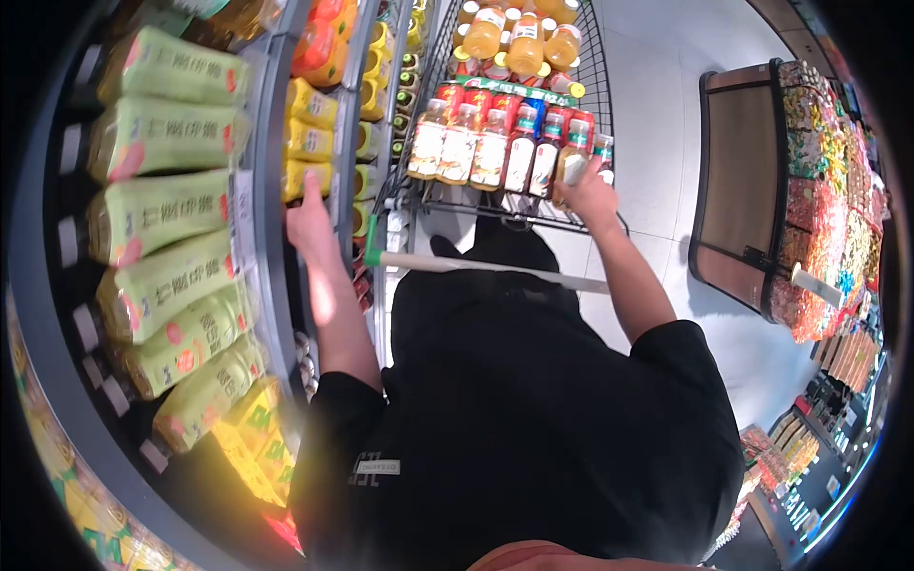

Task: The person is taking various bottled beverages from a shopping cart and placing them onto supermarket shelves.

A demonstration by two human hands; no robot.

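My left hand (310, 221) is at the shelf edge beside the yellow packages (308, 141), its thumb or a finger pointing up; what it holds, if anything, is hidden. Over the near right corner of the black wire cart (602, 95), my right hand (590, 195) has its fingers around a bottle (572, 164) at the end of the front row. Several bottles with white labels (459, 147) and dark bottles (521, 157) stand in that row. Behind them are red cans (479, 100) and orange drink bottles (526, 43).
Shelves of green-labelled bottles (171, 217) run along the left. The cart's pale handle (447, 263) crosses before my body. A brown display stand (738, 181) with packaged sweets (814, 209) is at the right, beyond a strip of grey tiled floor (652, 124).
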